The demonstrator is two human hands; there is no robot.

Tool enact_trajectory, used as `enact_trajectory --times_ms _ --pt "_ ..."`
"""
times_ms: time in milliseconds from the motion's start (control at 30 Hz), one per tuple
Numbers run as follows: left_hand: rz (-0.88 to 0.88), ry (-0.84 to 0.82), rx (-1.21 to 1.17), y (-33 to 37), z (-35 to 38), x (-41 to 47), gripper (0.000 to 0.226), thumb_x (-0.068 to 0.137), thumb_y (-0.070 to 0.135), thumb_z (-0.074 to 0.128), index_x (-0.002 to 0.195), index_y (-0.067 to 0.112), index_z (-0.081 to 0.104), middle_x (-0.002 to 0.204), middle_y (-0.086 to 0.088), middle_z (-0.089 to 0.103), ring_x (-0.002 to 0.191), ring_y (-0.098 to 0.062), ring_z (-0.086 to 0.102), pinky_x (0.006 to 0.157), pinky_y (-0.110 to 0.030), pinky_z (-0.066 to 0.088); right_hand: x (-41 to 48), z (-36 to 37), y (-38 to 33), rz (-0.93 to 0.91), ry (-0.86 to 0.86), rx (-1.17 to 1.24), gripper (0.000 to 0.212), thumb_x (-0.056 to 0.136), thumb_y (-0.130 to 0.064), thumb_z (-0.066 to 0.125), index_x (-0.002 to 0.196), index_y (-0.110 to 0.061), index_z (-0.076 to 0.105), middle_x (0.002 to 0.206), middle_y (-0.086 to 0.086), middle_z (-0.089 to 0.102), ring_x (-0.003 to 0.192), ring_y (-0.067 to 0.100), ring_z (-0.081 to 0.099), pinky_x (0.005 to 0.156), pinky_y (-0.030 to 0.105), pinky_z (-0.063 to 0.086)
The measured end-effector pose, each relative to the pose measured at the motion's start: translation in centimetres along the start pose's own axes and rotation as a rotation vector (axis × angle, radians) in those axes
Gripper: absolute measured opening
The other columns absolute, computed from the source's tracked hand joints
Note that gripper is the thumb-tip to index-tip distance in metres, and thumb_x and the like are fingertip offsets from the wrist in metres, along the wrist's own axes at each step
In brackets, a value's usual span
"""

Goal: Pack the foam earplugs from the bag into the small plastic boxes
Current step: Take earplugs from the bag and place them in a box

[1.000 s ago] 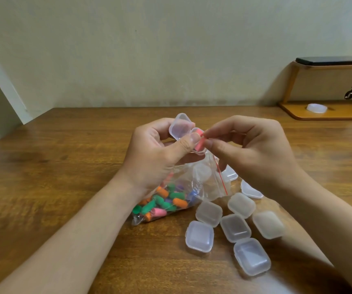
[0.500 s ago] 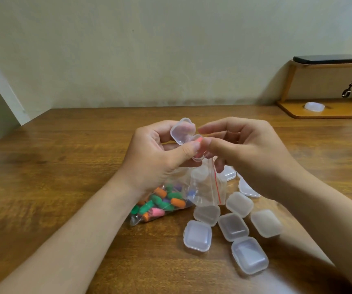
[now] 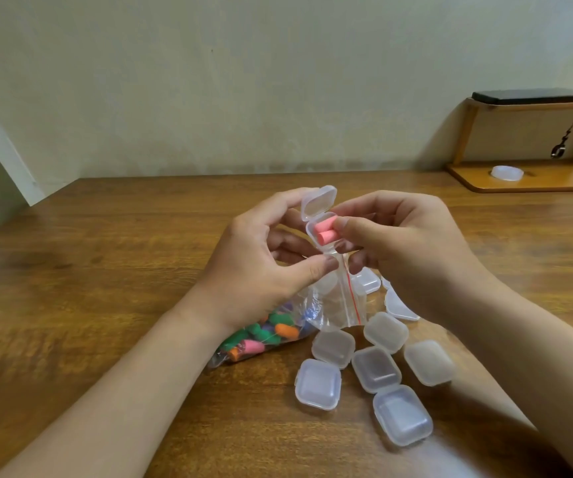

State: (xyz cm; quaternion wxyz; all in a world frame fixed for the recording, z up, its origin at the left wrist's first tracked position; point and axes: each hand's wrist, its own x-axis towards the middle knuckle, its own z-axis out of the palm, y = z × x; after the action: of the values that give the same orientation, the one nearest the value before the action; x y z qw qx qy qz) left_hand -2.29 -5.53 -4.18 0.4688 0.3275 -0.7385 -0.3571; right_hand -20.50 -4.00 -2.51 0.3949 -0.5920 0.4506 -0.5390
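My left hand point(image 3: 257, 267) holds a small clear plastic box point(image 3: 311, 232) above the table, its hinged lid point(image 3: 318, 203) standing open. Two pink foam earplugs point(image 3: 324, 231) lie side by side in the box. My right hand point(image 3: 406, 243) pinches the right ends of the earplugs with thumb and forefinger. Under both hands lies the clear zip bag point(image 3: 333, 301) with a red seal line. It holds several green, orange, pink and purple earplugs point(image 3: 268, 331), partly hidden by my left wrist.
Several closed small plastic boxes point(image 3: 318, 382) lie in a cluster on the wooden table point(image 3: 105, 270), in front of and under my right forearm. A wooden shelf stand point(image 3: 526, 182) at the back right carries a flat black device point(image 3: 533, 95) and a white round lid point(image 3: 507, 173).
The box has turned its open side toward me, and the two pink earplugs now show inside it. My left thumb has slid off the box front and down below it.
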Motion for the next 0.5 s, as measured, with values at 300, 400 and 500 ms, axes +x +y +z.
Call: enact_trajectory --times_ms 300,400,500 --pt "0.021 0.058 0.058 -0.55 -0.19 0.10 0.053 0.083 0.026 0.080 0.133 0.018 0.064 0.109 0.001 0.074 0.098 -0.016 0.073 0.084 -0.040 0.062 0.20 0.05 0.01 0.051 0.000 0.055 0.021 0.094 -0.004 0.056 0.089 -0.007 0.076 0.082 0.019 0.072 0.064 0.019 0.063 0.051 0.028 0.053" --pt "0.016 0.075 0.048 -0.77 -0.33 0.23 0.042 0.087 0.029 0.075 0.126 0.020 0.068 0.107 0.001 0.076 0.097 -0.017 0.074 0.084 -0.045 0.062 0.32 -0.21 0.14 -0.055 0.003 -0.105 0.026 0.094 -0.006 0.054 0.103 -0.017 0.075 0.088 0.009 0.072 0.071 0.017 0.068 0.053 0.033 0.055" --pt "0.015 0.044 0.015 -0.41 -0.38 0.25 0.031 0.094 0.027 0.066 0.122 0.015 0.071 0.103 0.000 0.077 0.092 -0.018 0.073 0.078 -0.036 0.062 0.10 -0.63 0.24 -0.232 -0.085 -0.251 0.032 0.090 -0.016 0.066 0.122 -0.021 0.068 0.097 0.002 0.070 0.080 0.014 0.068 0.061 0.027 0.056"
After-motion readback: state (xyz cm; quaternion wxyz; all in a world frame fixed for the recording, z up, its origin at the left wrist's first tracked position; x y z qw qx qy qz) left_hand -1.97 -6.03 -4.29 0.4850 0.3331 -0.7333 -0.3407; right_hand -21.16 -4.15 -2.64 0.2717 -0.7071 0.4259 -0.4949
